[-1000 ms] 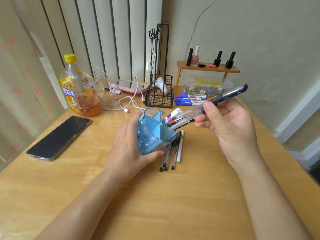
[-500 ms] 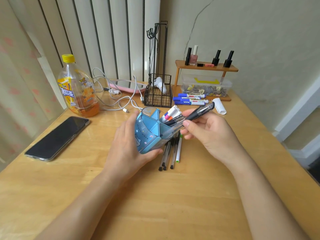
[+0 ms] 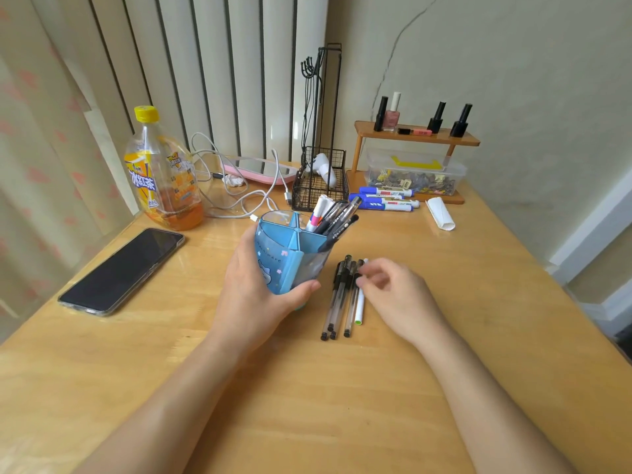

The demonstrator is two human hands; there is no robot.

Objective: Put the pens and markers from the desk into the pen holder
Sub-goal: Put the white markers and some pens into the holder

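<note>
Right hand (image 3: 393, 295) reaching for the loose pens (image 3: 343, 297) beside the tilted pen holder (image 3: 290, 258).

The pen holder, already carrying several pens and a marker, is clasped by the left hand (image 3: 254, 289) near the middle of the tabletop (image 3: 342, 405), leaning toward the right edge. The loose pens are laid side by side just right of it, their long axes running from the near edge toward the far edge. They lie directly at the tips of the right hand's fingers (image 3: 367, 282), which are loosely curled and slightly apart, touching or almost touching the upper ends; nothing is gripped yet. The right hand is judged the nearer. Three blue markers (image 3: 384, 199) remain near the far edge.
</note>
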